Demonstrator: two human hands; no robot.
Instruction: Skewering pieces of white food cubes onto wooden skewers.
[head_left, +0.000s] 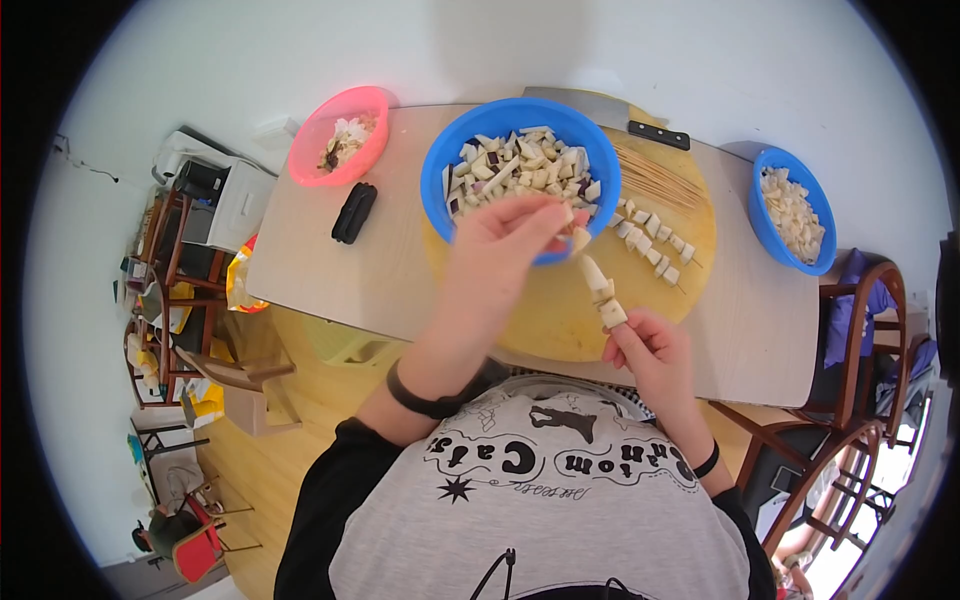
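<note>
My left hand (502, 244) is above the near rim of a large blue basin (433, 176), its thumb and fingers pinched on a piece of cut eggplant (580, 239) at the upper end of a skewer. Several pale eggplant pieces (595, 276) are threaded below it. Lower right, my right hand (649, 346) grips the bottom of this skewer, beside its lowest piece. Diced eggplant (536, 161), some with purple skin, fills much of the basin. To the right, loaded skewers (649, 244) lie on a round yellow cutting board (555, 330), near a bundle of bare bamboo skewers (660, 178).
A cleaver (658, 136) lies at the board's far edge. On the table (360, 292) are a pink basin (375, 154) of food scraps, a black case-like object (354, 213) and a smaller blue basin (761, 217) of pale cut pieces. Chairs (855, 352) stand at the right.
</note>
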